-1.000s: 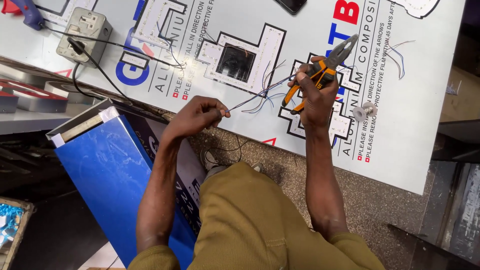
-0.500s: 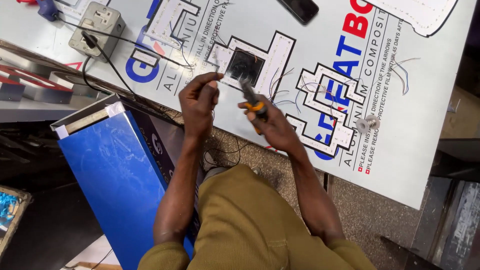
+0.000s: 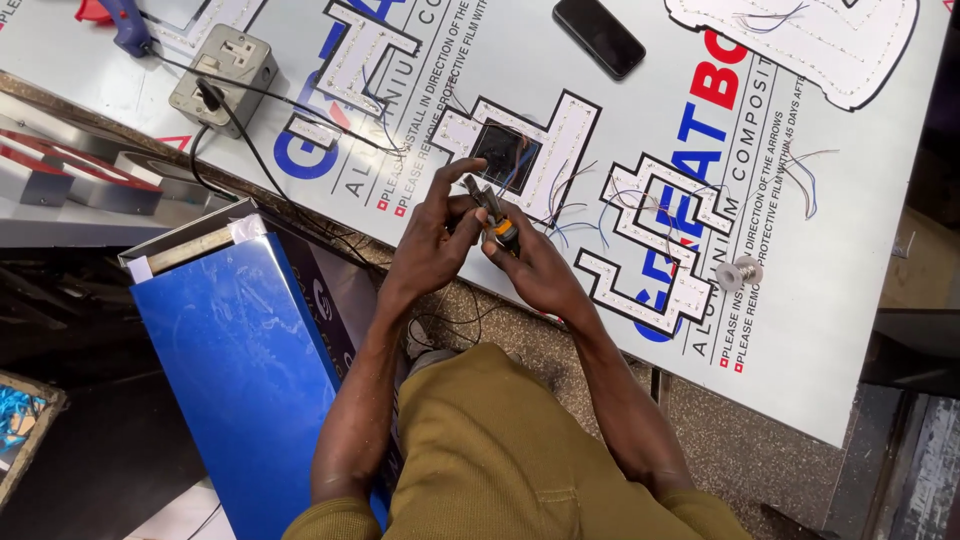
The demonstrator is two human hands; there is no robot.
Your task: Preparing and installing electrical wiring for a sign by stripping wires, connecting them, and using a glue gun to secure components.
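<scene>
The fingers (image 3: 452, 205) of the left hand (image 3: 432, 248) were pinched together around something thin at the tip of the pliers (image 3: 490, 210), with the forefinger stretched up and out; what they pinched was too small to make out. The right hand (image 3: 535, 270) was clenched around the orange-and-black handles of the pliers, whose dark nose pointed up and to the left, lying right between the two hands and touching both. The hands met just above the near edge of a white printed panel (image 3: 850, 300) that lay flat on the table.

Just beyond the pliers sat a white channel letter (image 3: 560, 135) with a dark square opening (image 3: 503, 155) in its middle, thin blue and white wires trailing from it. To the right of the hands lay a second outlined white letter (image 3: 665, 250), also with loose wires. A small spool of silvery wire (image 3: 740, 272) stood near that letter, well apart from the hands. Farther up the panel lay a black phone (image 3: 600, 36). At the upper left stood a grey socket box (image 3: 224, 80) with a black cable (image 3: 280, 95) plugged into it. A blue box (image 3: 235, 370) stood on end beside the left forearm.
</scene>
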